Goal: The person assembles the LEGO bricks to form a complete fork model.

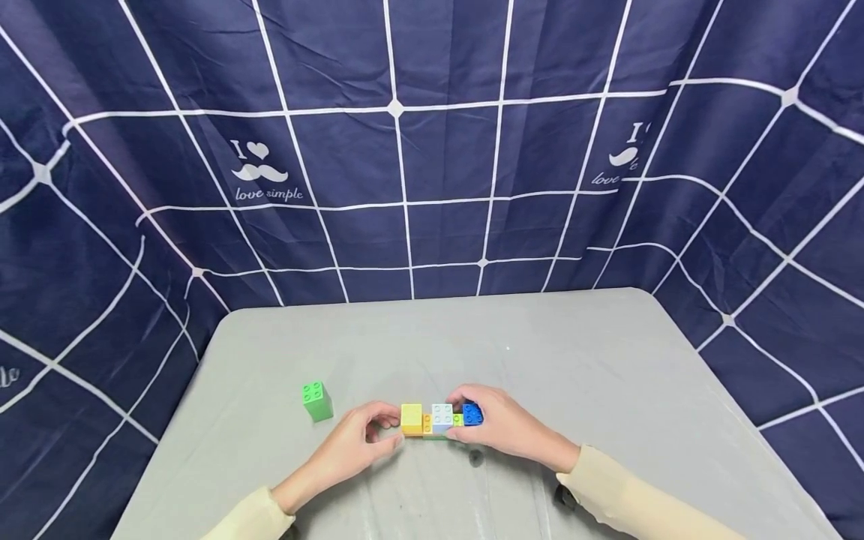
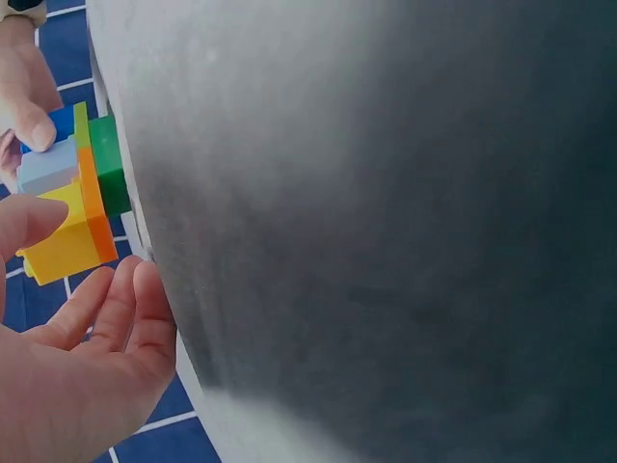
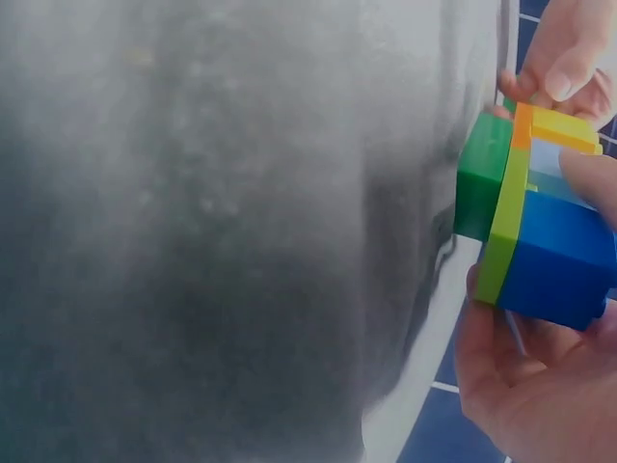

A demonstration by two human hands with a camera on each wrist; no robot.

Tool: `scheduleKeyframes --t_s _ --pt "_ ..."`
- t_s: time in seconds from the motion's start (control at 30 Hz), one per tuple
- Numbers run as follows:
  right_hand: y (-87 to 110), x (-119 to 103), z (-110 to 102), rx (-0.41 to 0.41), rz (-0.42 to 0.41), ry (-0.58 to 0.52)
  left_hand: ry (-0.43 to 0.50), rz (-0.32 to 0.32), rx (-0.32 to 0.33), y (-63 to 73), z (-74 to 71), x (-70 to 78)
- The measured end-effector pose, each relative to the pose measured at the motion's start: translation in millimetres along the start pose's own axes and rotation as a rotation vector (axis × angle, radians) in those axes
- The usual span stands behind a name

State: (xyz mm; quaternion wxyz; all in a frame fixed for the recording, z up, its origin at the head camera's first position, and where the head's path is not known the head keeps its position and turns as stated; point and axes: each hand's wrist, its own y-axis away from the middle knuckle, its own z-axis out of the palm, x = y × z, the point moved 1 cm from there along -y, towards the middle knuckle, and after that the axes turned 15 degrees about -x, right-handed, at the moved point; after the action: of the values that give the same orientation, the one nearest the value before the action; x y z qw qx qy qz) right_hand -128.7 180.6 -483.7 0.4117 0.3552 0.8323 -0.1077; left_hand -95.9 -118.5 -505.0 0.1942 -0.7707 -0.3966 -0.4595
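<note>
Joined toy building bricks stand on the grey table in front of me. A yellow brick (image 1: pixel 411 420), a light blue brick (image 1: pixel 442 414) and a blue brick (image 1: pixel 472 414) sit in a row on an orange plate (image 2: pixel 93 207) and a lime plate (image 3: pixel 503 236). Under the plates is a green brick (image 3: pixel 479 169). My right hand (image 1: pixel 506 424) grips this build from the right, thumb in front and fingers behind. At the yellow end, my left hand (image 1: pixel 352 444) is held with thumb and fingers spread apart, fingertips close to the yellow brick.
A loose bright green brick (image 1: pixel 317 402) stands upright on the table (image 1: pixel 432 337), beyond my left hand. Near my right thumb there is a small dark round spot (image 1: pixel 476 458). A navy curtain (image 1: pixel 445 165) with white lines surrounds the back and sides.
</note>
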Motion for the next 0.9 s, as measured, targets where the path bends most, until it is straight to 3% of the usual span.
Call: scheduleKeyframes --t_s 0.37,0.6,0.9 --pt "-2.1 -1.0 4.8 -0.001 0.004 0.000 0.054 -0.043 0.070 23.1 -5.7 -0.4" --pt "-4.3 -0.9 7.8 0.027 0.001 -0.001 0.187 -0.172 0.184 52.0 -20.3 -1.4" --pt "-4.3 2.7 9.9 0.031 0.060 -0.096 0.199 -0.324 0.329 82.4 -34.0 -6.2"
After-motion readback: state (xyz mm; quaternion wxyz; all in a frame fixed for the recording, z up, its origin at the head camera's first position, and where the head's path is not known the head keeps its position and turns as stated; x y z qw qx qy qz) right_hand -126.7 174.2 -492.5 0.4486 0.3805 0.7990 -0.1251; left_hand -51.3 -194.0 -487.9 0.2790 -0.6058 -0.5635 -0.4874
